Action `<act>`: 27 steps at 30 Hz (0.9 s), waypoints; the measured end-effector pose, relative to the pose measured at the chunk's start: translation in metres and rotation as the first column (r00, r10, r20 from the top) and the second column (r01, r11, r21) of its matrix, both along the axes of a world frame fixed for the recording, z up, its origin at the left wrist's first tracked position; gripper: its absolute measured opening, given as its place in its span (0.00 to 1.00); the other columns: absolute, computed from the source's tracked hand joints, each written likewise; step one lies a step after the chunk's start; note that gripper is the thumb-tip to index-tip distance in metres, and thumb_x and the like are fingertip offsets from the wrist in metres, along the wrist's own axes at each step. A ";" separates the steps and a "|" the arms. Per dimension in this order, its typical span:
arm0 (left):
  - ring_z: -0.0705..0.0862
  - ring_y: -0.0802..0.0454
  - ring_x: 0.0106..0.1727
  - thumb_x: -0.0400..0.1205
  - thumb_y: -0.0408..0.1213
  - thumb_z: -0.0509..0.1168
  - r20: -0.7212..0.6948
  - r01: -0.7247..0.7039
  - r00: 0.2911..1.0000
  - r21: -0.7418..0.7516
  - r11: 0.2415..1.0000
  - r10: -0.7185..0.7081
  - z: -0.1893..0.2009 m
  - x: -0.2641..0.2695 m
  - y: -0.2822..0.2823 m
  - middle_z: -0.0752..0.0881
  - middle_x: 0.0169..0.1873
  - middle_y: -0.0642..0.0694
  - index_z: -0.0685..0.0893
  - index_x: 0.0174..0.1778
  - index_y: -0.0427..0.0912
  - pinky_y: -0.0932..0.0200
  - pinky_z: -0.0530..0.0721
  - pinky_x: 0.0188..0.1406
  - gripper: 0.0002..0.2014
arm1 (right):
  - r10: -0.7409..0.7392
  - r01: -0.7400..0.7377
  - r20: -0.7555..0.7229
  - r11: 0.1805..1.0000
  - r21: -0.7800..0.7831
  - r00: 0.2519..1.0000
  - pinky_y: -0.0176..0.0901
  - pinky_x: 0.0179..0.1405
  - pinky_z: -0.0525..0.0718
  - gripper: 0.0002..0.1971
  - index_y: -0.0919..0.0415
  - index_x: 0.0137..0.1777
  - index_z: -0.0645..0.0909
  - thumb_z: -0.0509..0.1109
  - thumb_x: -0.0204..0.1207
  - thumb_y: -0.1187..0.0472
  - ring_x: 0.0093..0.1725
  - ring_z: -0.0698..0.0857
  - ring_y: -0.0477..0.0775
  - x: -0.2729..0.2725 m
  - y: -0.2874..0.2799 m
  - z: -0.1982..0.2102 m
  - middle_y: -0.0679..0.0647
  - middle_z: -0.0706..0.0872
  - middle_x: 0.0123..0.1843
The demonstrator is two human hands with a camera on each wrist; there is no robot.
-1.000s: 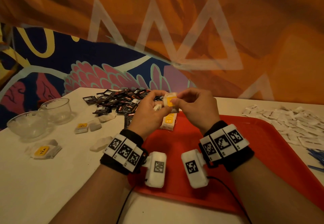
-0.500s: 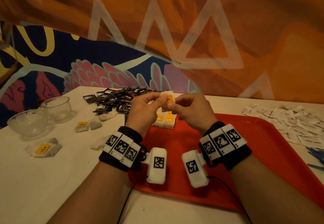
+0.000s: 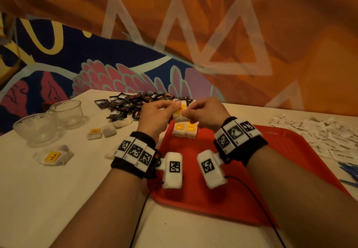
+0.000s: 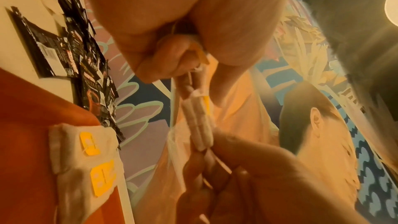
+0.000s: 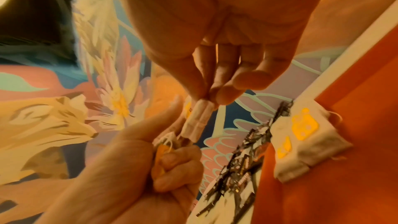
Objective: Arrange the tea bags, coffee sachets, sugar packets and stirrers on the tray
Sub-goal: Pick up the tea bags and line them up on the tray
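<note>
While two tea bags (image 3: 185, 130) lie side by side at the far left corner of the red tray (image 3: 271, 170), the left hand (image 3: 155, 116) and the right hand (image 3: 205, 115) each pinch one held tea bag (image 3: 180, 112) above them, between fingertips.

"TEA" stands on the yellow tag (image 3: 52, 156) of a tea bag (image 3: 56, 155).
</note>
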State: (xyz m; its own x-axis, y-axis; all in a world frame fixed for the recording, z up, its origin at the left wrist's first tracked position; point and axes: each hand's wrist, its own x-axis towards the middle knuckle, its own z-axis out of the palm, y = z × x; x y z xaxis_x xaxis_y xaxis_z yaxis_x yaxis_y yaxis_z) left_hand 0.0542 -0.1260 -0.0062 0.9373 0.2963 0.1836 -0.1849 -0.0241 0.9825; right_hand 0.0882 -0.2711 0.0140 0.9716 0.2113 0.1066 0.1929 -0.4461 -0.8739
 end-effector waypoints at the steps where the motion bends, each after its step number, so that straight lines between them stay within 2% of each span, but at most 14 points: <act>1: 0.78 0.64 0.23 0.82 0.42 0.72 -0.031 -0.045 0.998 0.008 0.999 0.045 -0.001 0.002 0.004 0.89 0.42 0.47 0.90 0.47 0.47 0.66 0.73 0.21 0.04 | -0.007 0.006 -0.046 1.000 -0.024 0.999 0.39 0.32 0.81 0.07 0.52 0.36 0.88 0.78 0.75 0.57 0.38 0.87 0.48 0.003 0.003 -0.002 0.53 0.90 0.36; 3: 0.76 0.58 0.30 0.82 0.44 0.72 -0.092 -0.125 0.988 -0.030 0.992 0.121 -0.003 0.005 0.013 0.89 0.48 0.49 0.89 0.45 0.52 0.61 0.71 0.25 0.03 | -0.049 0.038 -0.137 0.996 -0.084 0.989 0.45 0.40 0.87 0.04 0.56 0.39 0.90 0.79 0.73 0.57 0.43 0.89 0.52 0.011 0.009 -0.011 0.56 0.92 0.40; 5: 0.71 0.56 0.28 0.83 0.42 0.72 -0.134 -0.154 0.981 -0.116 0.981 0.138 -0.005 0.009 0.021 0.88 0.48 0.48 0.88 0.47 0.50 0.61 0.67 0.24 0.02 | -0.122 0.087 -0.184 0.979 -0.187 0.975 0.46 0.48 0.88 0.09 0.60 0.46 0.90 0.81 0.69 0.55 0.47 0.89 0.53 0.018 0.017 -0.021 0.57 0.92 0.44; 6: 0.69 0.56 0.26 0.83 0.41 0.71 -0.151 -0.157 0.979 -0.144 0.977 0.135 -0.006 0.010 0.023 0.87 0.47 0.47 0.88 0.48 0.48 0.62 0.66 0.22 0.02 | -0.162 0.111 -0.186 0.960 -0.258 0.969 0.46 0.48 0.88 0.14 0.61 0.48 0.90 0.82 0.67 0.53 0.48 0.89 0.54 0.021 0.020 -0.025 0.57 0.91 0.45; 7: 0.68 0.57 0.24 0.83 0.40 0.71 -0.163 -0.157 0.978 -0.163 0.974 0.130 -0.007 0.012 0.025 0.87 0.45 0.47 0.88 0.49 0.47 0.63 0.65 0.19 0.03 | -0.191 0.126 -0.173 0.936 -0.328 0.966 0.44 0.44 0.87 0.16 0.61 0.48 0.88 0.82 0.67 0.51 0.47 0.88 0.54 0.023 0.023 -0.028 0.56 0.90 0.45; 10: 0.66 0.57 0.23 0.83 0.38 0.71 -0.175 -0.148 0.978 -0.190 0.970 0.115 -0.009 0.014 0.026 0.86 0.44 0.48 0.87 0.49 0.46 0.66 0.64 0.15 0.02 | -0.245 0.159 -0.134 0.876 -0.456 0.960 0.40 0.28 0.75 0.15 0.60 0.41 0.83 0.80 0.68 0.50 0.37 0.82 0.51 0.025 0.031 -0.033 0.53 0.84 0.38; 12: 0.67 0.57 0.24 0.83 0.38 0.71 -0.184 -0.145 0.977 -0.188 0.972 0.110 -0.009 0.014 0.027 0.85 0.43 0.48 0.87 0.49 0.46 0.65 0.65 0.17 0.02 | -0.264 0.175 -0.127 0.862 -0.476 0.956 0.40 0.29 0.78 0.12 0.59 0.42 0.83 0.79 0.69 0.51 0.36 0.84 0.51 0.028 0.035 -0.036 0.53 0.88 0.40; 14: 0.68 0.57 0.25 0.83 0.39 0.71 -0.191 -0.146 0.975 -0.189 0.971 0.109 -0.009 0.014 0.028 0.85 0.41 0.49 0.87 0.51 0.46 0.64 0.65 0.18 0.03 | -0.259 0.173 -0.113 0.855 -0.489 0.959 0.43 0.38 0.86 0.08 0.57 0.41 0.85 0.76 0.71 0.53 0.40 0.88 0.52 0.029 0.038 -0.038 0.53 0.91 0.42; 16: 0.68 0.57 0.24 0.83 0.38 0.71 -0.198 -0.149 0.974 -0.191 0.970 0.111 -0.009 0.014 0.028 0.83 0.38 0.50 0.87 0.51 0.45 0.64 0.66 0.18 0.04 | -0.241 0.161 -0.090 0.840 -0.518 0.966 0.45 0.42 0.87 0.07 0.56 0.41 0.83 0.74 0.74 0.54 0.42 0.88 0.53 0.029 0.039 -0.039 0.54 0.90 0.44; 20: 0.68 0.57 0.25 0.83 0.37 0.71 -0.207 -0.149 0.973 -0.208 0.967 0.106 -0.009 0.014 0.027 0.82 0.37 0.51 0.87 0.48 0.46 0.64 0.65 0.19 0.01 | -0.269 0.189 -0.068 0.813 -0.550 0.961 0.40 0.26 0.75 0.13 0.60 0.48 0.80 0.77 0.72 0.54 0.36 0.81 0.52 0.029 0.039 -0.039 0.55 0.85 0.47; 21: 0.67 0.57 0.25 0.83 0.37 0.71 -0.209 -0.147 0.973 -0.211 0.966 0.103 -0.009 0.014 0.027 0.82 0.36 0.51 0.87 0.48 0.46 0.63 0.64 0.19 0.00 | -0.267 0.187 -0.061 0.803 -0.565 0.962 0.41 0.27 0.76 0.14 0.61 0.52 0.80 0.77 0.73 0.54 0.39 0.82 0.53 0.028 0.040 -0.040 0.57 0.85 0.50; 23: 0.66 0.57 0.24 0.83 0.37 0.71 -0.210 -0.143 0.973 -0.214 0.966 0.097 -0.010 0.014 0.027 0.82 0.36 0.51 0.87 0.47 0.46 0.64 0.64 0.18 0.01 | -0.238 0.168 -0.036 0.780 -0.603 0.971 0.42 0.39 0.81 0.15 0.63 0.56 0.80 0.74 0.77 0.54 0.52 0.84 0.57 0.026 0.041 -0.040 0.59 0.84 0.58; 25: 0.66 0.57 0.23 0.83 0.37 0.71 -0.211 -0.143 0.973 -0.213 0.966 0.098 -0.011 0.014 0.027 0.83 0.38 0.50 0.87 0.47 0.45 0.65 0.64 0.17 0.01 | -0.219 0.163 -0.012 0.764 -0.624 0.976 0.44 0.50 0.81 0.15 0.64 0.59 0.80 0.73 0.79 0.55 0.61 0.83 0.60 0.022 0.039 -0.040 0.59 0.84 0.63; 27: 0.65 0.58 0.23 0.83 0.37 0.71 -0.210 -0.144 0.973 -0.213 0.967 0.098 -0.012 0.014 0.026 0.85 0.41 0.48 0.87 0.49 0.45 0.65 0.64 0.16 0.01 | -0.200 0.143 -0.033 0.799 -0.584 0.979 0.48 0.59 0.80 0.21 0.66 0.65 0.79 0.76 0.76 0.56 0.67 0.81 0.63 0.022 0.037 -0.041 0.62 0.81 0.68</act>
State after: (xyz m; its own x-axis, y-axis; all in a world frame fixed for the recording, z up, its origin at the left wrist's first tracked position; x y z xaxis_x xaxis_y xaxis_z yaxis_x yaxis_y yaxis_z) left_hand 0.0682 -0.0998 -0.0181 0.9026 0.4220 -0.0844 0.0023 0.1914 0.9815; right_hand 0.1105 -0.2340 -0.0266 0.9970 0.0352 -0.0691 -0.0001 -0.8906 -0.4547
